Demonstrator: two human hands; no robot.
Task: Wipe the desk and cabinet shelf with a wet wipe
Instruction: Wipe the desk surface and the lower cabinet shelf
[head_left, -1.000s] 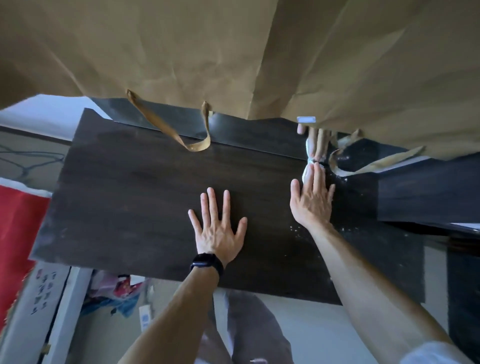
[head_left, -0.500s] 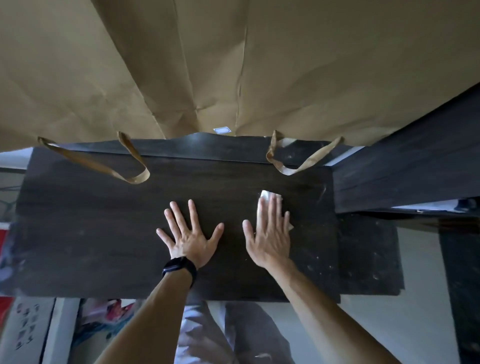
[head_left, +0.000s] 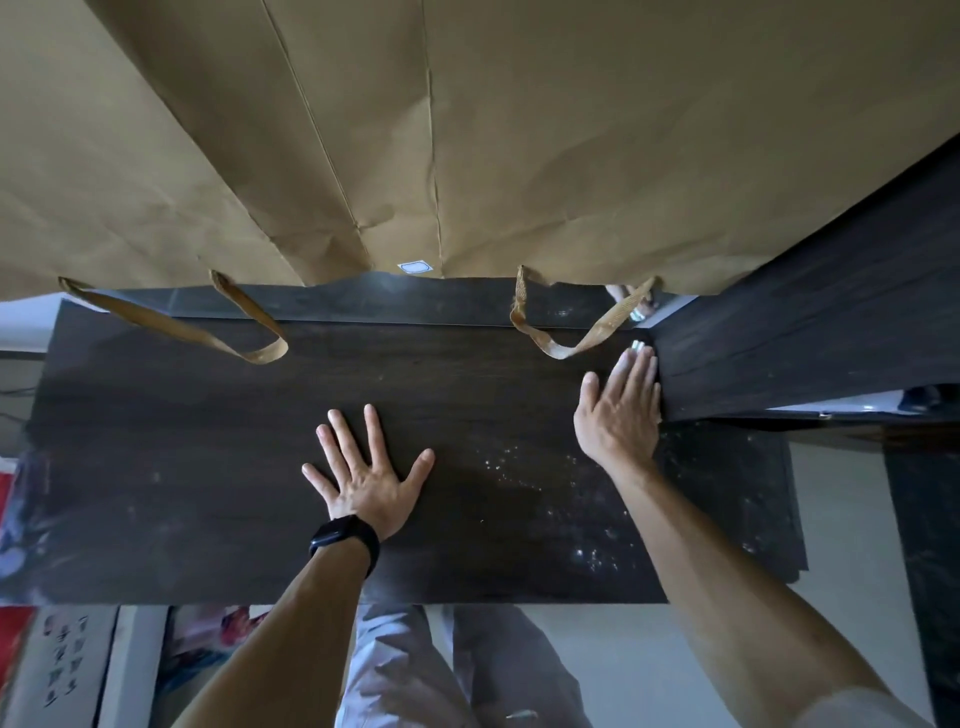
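Note:
A dark wooden shelf surface (head_left: 208, 457) fills the middle of the head view. My left hand (head_left: 366, 475) lies flat on it with fingers spread and holds nothing; a black watch is on that wrist. My right hand (head_left: 621, 410) presses flat at the shelf's right end, against a dark side panel (head_left: 810, 332). A white wet wipe (head_left: 638, 344) lies under that hand, and only a small bit shows past the fingertips. White specks of dust (head_left: 587, 525) dot the shelf below my right hand.
Large brown paper bags (head_left: 467, 130) stand along the back of the shelf, with their ribbon handles (head_left: 566, 332) drooping onto it. The near shelf edge runs below my wrists. Beneath it are my legs, the floor and a red item (head_left: 10, 623) at the left.
My right hand has slid the wipe to the right and back, from mid-shelf to the side panel corner. My left hand stays flat; the camera view has shifted.

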